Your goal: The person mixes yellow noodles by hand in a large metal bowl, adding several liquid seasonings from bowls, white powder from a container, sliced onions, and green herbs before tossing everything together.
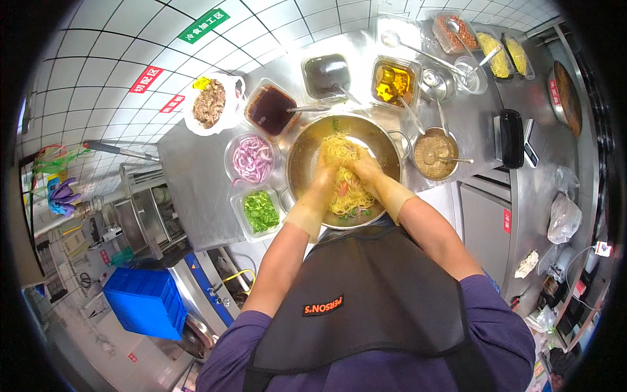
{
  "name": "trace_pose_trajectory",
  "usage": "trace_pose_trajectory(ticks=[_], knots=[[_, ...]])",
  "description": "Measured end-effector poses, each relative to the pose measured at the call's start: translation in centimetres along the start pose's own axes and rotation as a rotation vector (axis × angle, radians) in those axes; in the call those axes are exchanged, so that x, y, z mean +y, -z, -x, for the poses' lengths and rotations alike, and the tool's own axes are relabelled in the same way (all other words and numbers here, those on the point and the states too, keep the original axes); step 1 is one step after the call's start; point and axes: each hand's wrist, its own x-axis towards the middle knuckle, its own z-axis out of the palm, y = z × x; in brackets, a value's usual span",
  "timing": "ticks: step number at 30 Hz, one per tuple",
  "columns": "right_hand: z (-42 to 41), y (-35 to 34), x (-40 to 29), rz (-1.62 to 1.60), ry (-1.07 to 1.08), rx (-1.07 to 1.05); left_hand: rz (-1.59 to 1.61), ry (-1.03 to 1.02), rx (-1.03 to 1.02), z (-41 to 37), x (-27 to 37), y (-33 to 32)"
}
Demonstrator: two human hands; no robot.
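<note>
A wide two-handled metal bowl point(302, 159) sits at the counter's front edge, right before me. Yellow noodles point(360, 198) lie in it, mixed with sliced onion, some green pieces and an orange-pink piece. Both hands wear translucent yellowish gloves reaching past the wrists. My left hand point(329, 164) grips noodles from the left side of the heap. Facing it, my right hand point(365, 164) holds the same bunch from the right. Part of the bunch rises above the fingers, and strands hang beneath. The fingertips are partly hidden by noodles.
Sliced red onion point(252, 159) and chopped greens point(261, 210) stand left of the bowl. Behind are dark red sauce point(269, 110), dark liquid point(325, 73) and yellow oil point(392, 83) with spoons. A pot of brown paste point(435, 152) stands right, near a black-topped device point(512, 138).
</note>
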Motion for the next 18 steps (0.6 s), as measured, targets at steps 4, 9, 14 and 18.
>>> trace_pose_trajectory(ticks=[4, 9, 14, 18], knots=[[-0.1, 4.5, -3.3, 0.039, -0.137, -0.134, -0.108, -0.072, -0.173, -0.5, 2.3, 4.3], [-4.0, -0.3, 0.7, -0.267, 0.167, -0.088, -0.204, -0.094, -0.174, -4.6, 0.2, -0.6], [-4.3, 4.0, -1.7, 0.212, 0.071, 0.046, -0.122, -0.167, -0.112, -3.6, 3.3, 2.9], [-2.1, -0.6, -4.3, -0.546, -0.024, -0.212, -0.269, -0.187, -0.175, -4.9, 1.1, 0.4]])
